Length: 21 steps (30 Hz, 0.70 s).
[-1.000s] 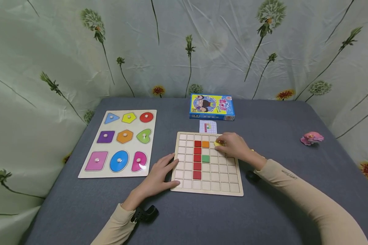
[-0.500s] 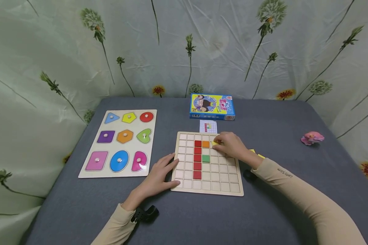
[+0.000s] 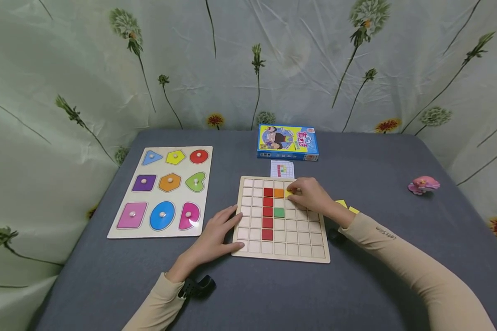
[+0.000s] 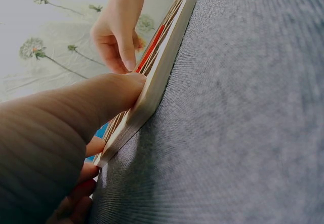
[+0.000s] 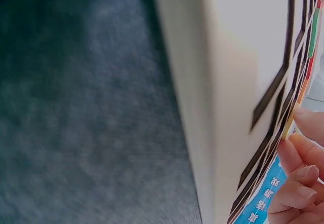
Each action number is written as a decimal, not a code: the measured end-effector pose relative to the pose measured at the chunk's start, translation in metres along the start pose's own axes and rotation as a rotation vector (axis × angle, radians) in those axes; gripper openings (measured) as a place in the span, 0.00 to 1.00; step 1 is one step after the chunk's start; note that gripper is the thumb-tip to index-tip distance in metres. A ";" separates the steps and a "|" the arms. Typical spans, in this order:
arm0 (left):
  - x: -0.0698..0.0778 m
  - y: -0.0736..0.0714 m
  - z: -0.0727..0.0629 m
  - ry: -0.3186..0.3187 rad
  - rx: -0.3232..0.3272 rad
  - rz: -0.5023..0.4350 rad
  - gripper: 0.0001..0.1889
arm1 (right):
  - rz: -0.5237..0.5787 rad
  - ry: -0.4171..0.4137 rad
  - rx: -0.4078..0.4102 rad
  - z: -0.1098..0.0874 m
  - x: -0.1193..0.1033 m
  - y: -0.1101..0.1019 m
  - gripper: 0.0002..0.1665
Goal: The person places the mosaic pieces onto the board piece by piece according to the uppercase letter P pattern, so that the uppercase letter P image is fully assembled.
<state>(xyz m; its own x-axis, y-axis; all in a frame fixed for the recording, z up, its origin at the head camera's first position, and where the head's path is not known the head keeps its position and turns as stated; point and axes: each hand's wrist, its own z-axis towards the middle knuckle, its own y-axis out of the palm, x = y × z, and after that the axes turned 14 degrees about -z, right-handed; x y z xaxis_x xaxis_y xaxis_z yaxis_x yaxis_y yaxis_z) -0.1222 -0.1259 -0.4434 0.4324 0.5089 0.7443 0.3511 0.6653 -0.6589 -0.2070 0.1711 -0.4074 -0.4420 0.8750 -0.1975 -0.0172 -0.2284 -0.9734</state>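
A wooden grid board (image 3: 291,252) lies on the table before me. Several red square tiles (image 3: 268,212) form a column on it, with an orange tile (image 3: 279,193) beside the top one and a green tile (image 3: 279,212) lower down. My right hand (image 3: 312,197) pinches a yellow square tile (image 5: 288,128) between thumb and fingers, at the cell just right of the orange tile. Along the board's left edge rests my left hand (image 3: 215,234); its thumb (image 4: 121,89) lies on top and its other fingers are spread at the side. The right hand partly hides the yellow tile.
A small pattern card (image 3: 282,169) sits behind the board, with a blue and yellow box (image 3: 287,141) beyond it. More yellow tiles (image 3: 341,203) lie by my right wrist. At left is a knobbed shape puzzle (image 3: 155,169); a pink toy (image 3: 424,184) stands far right.
My right hand has shifted slightly left with the yellow tile, bringing it up beside the orange tile. Yellow tiles by the wrist show more now. The left hand keeps its place.
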 end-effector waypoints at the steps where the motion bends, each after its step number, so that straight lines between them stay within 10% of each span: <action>1: 0.000 0.000 0.000 -0.001 0.000 0.001 0.39 | 0.005 0.003 -0.002 0.000 0.000 -0.001 0.12; 21: 0.000 -0.001 0.001 -0.007 -0.001 -0.009 0.39 | 0.019 0.027 0.015 -0.018 0.015 -0.024 0.11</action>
<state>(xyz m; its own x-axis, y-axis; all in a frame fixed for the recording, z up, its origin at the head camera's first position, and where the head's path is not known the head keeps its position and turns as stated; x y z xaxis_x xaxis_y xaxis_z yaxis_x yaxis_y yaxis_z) -0.1229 -0.1261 -0.4432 0.4233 0.5071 0.7508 0.3556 0.6691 -0.6525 -0.1974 0.1978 -0.3889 -0.4179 0.8818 -0.2187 -0.0228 -0.2509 -0.9678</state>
